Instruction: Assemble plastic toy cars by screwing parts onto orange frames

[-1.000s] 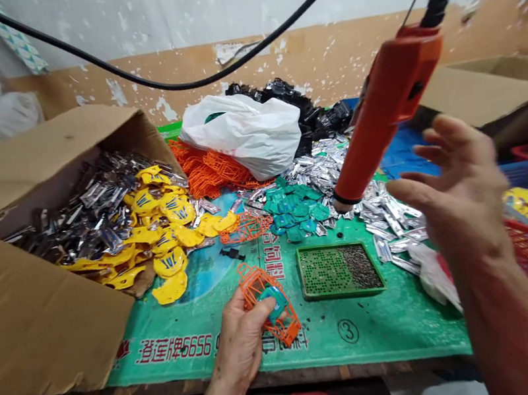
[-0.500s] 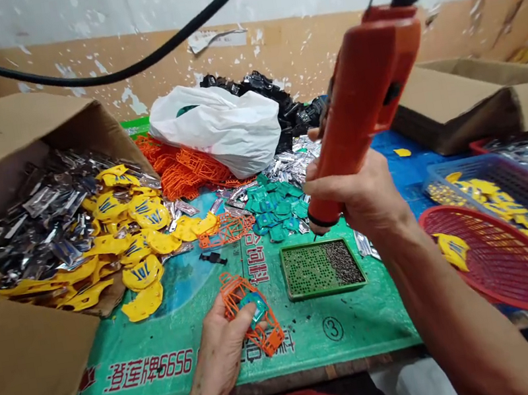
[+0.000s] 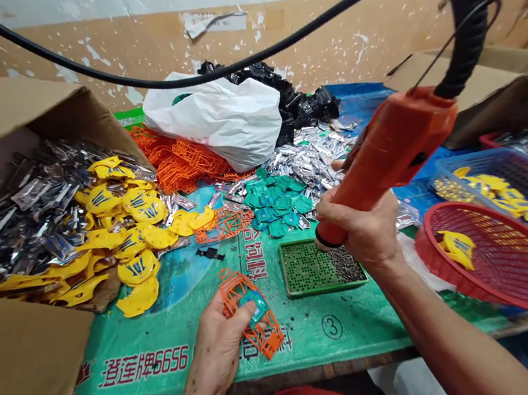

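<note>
My left hand [image 3: 227, 327] grips an orange plastic frame [image 3: 273, 343] near the table's front, its thumb pressing on a small teal plastic piece [image 3: 255, 307] set in the frame. In my right hand [image 3: 366, 228] is a red-orange electric screwdriver [image 3: 388, 161], tilted with its nose down to the left. The nose is over the green screw tray [image 3: 303, 291], which has rows of holes and dark screws heaped at its right side. Whether the bit touches a screw I cannot make out. Behind the tray lies a pile of teal pieces [image 3: 274, 199].
A cardboard box [image 3: 25, 369] spills yellow shells [image 3: 140, 270] and dark shiny parts on the left. Orange frames [image 3: 178, 164] and a white bag [image 3: 216, 118] lie behind. A red basket [image 3: 516, 271] stands right. The screwdriver's black cable [image 3: 289, 40] hangs across the back.
My right hand has lowered the screwdriver toward the screw tray and tilted it further to the right. My left hand holds the orange frame and teal piece in nearly the same place.
</note>
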A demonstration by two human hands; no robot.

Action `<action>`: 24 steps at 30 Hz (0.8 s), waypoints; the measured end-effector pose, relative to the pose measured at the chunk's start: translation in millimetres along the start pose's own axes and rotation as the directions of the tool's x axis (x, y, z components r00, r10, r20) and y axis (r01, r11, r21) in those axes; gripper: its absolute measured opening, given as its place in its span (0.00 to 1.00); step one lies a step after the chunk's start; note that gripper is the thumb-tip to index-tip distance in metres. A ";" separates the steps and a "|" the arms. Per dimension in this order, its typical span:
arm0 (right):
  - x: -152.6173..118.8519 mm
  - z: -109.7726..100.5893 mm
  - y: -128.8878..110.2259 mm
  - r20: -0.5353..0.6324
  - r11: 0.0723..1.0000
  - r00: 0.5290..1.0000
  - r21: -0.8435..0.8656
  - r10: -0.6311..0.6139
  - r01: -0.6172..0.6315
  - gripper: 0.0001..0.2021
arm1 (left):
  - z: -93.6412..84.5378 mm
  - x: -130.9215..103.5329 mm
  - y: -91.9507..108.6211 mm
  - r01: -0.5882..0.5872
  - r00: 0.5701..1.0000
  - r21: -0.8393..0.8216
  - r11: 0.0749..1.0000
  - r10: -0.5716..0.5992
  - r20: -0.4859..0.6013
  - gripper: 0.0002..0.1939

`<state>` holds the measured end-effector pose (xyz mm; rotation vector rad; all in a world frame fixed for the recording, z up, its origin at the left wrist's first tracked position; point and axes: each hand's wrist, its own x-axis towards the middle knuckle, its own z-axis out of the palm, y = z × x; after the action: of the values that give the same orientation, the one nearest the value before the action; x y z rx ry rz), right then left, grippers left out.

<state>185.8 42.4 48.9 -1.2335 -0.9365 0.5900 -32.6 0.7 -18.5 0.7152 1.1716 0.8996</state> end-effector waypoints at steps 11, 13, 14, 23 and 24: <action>-1.7 -1.4 3.7 0.007 1.000 1.000 -0.031 0.003 -0.002 0.15 | 13.2 -6.3 -2.5 0.054 0.997 -0.046 0.998 -0.051 0.059 0.19; -1.8 -1.6 4.6 0.004 0.999 1.000 -0.046 0.009 -0.008 0.14 | 13.8 -6.0 -3.8 0.052 0.997 -0.035 0.998 -0.050 0.067 0.18; -1.9 -1.6 4.9 0.004 0.999 1.000 -0.048 0.010 -0.010 0.14 | 14.1 -5.9 -4.1 0.048 0.997 -0.031 0.998 -0.046 0.070 0.18; -1.7 -0.5 5.3 -0.014 0.999 1.000 -0.042 0.007 -0.007 0.18 | 17.9 -6.4 -3.3 0.079 0.995 -0.046 0.996 -0.075 0.072 0.21; -1.7 -0.3 5.7 -0.014 0.999 1.000 -0.040 0.007 -0.008 0.19 | 17.8 -6.3 -3.4 0.080 0.994 -0.047 0.996 -0.076 0.076 0.21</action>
<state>185.8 42.4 43.0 -1.2759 -0.9361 0.5698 -15.5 -6.7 -14.0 0.6529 1.1007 0.8272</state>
